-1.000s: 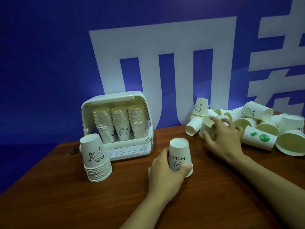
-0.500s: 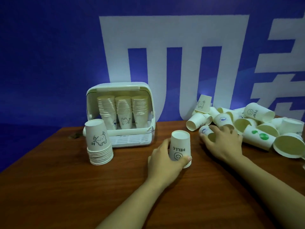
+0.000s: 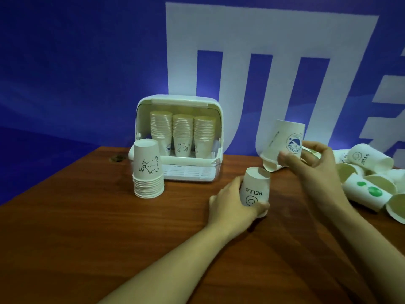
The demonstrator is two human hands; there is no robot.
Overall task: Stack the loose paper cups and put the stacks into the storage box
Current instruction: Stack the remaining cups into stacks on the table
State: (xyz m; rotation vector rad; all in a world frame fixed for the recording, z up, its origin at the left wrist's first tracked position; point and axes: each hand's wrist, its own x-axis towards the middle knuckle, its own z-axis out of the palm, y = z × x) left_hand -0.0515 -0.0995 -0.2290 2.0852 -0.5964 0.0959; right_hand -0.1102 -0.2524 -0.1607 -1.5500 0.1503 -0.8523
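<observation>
My left hand [image 3: 230, 202] grips an upside-down white "HELLO" smiley cup [image 3: 255, 189] standing on the wooden table. My right hand [image 3: 315, 170] holds a white cup with a blue dolphin print [image 3: 285, 141], bottom up, raised above and to the right of the HELLO cup. A finished stack of upside-down cups with a bear drawing [image 3: 148, 170] stands left of centre. Behind it the white storage box [image 3: 179, 102] is open, with three cup stacks inside. A pile of loose cups [image 3: 370, 183] lies at the right.
The wooden table [image 3: 87, 227] runs to an edge at the left. A blue wall with large white characters [image 3: 263, 40] rises directly behind the box and the cup pile. A small dark spot [image 3: 117, 159] marks the table left of the box.
My right hand picked the dolphin cup out of the pile and lifted it up toward the HELLO cup. My left hand kept its hold on the HELLO cup. The camera moved closer.
</observation>
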